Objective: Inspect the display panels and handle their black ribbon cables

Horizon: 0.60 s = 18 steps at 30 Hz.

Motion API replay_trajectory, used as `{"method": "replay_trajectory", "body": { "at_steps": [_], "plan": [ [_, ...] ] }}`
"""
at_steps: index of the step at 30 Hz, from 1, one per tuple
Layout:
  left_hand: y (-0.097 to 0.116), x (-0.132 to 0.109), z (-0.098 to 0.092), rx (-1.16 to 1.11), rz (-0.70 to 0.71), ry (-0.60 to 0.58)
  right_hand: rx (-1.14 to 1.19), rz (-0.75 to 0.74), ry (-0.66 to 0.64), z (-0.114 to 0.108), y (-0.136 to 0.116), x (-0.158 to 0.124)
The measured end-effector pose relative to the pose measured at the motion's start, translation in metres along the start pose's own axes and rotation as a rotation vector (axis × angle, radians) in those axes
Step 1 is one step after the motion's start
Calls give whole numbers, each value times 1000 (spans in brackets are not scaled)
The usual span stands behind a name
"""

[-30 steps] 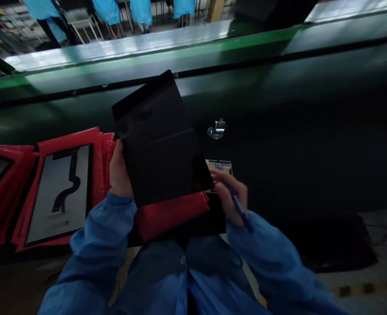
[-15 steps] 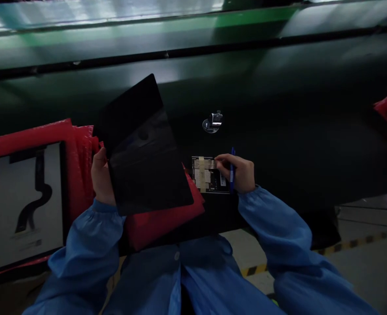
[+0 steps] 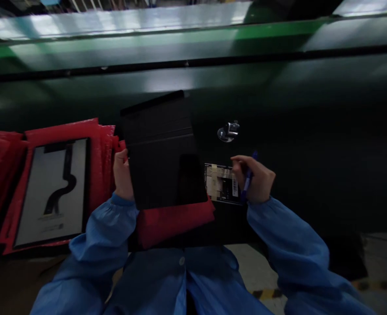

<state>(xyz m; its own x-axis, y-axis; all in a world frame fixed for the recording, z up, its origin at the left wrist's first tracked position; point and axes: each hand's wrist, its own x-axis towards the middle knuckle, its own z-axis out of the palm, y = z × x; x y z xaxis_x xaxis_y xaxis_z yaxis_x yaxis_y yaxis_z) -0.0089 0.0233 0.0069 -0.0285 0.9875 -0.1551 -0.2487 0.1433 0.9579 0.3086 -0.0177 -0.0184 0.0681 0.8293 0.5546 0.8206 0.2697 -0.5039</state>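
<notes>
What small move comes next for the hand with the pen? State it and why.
Probably lower the right hand so its fingertips press the small taped board. They sit at its right edge, blue pen tucked upright, while the left hand holds the black panel beside it.

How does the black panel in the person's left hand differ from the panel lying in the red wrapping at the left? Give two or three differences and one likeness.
The black panel shows a plain dark face; the panel in the red wrapping shows a pale grey face with a black winding strip. The black panel is gripped at its edge by the left hand and raised off the bench; the wrapped panel lies flat, untouched. The black one is bare; the other sits in red wrapping. Both are flat rectangles.
</notes>
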Motion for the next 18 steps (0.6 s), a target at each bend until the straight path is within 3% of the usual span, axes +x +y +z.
{"method": "replay_trajectory", "body": {
  "at_steps": [4, 8, 11, 15, 18],
  "plan": [
    [8, -3, 11, -476, -232, 77, 237, -78, 16, 0, -52, 70],
    [9, -4, 10, -569, -319, 101, 390, -323, -64, 5, -95, 122],
    [8, -4, 9, -582, -301, 113, 302, -481, -141, 14, -102, 127],
    [8, -6, 12, -584, -312, 95, 142, -578, -140, 29, -99, 112],
    [10, -7, 16, -605, -353, 72, 180, -667, -252, 35, -107, 100]
  ]
}}
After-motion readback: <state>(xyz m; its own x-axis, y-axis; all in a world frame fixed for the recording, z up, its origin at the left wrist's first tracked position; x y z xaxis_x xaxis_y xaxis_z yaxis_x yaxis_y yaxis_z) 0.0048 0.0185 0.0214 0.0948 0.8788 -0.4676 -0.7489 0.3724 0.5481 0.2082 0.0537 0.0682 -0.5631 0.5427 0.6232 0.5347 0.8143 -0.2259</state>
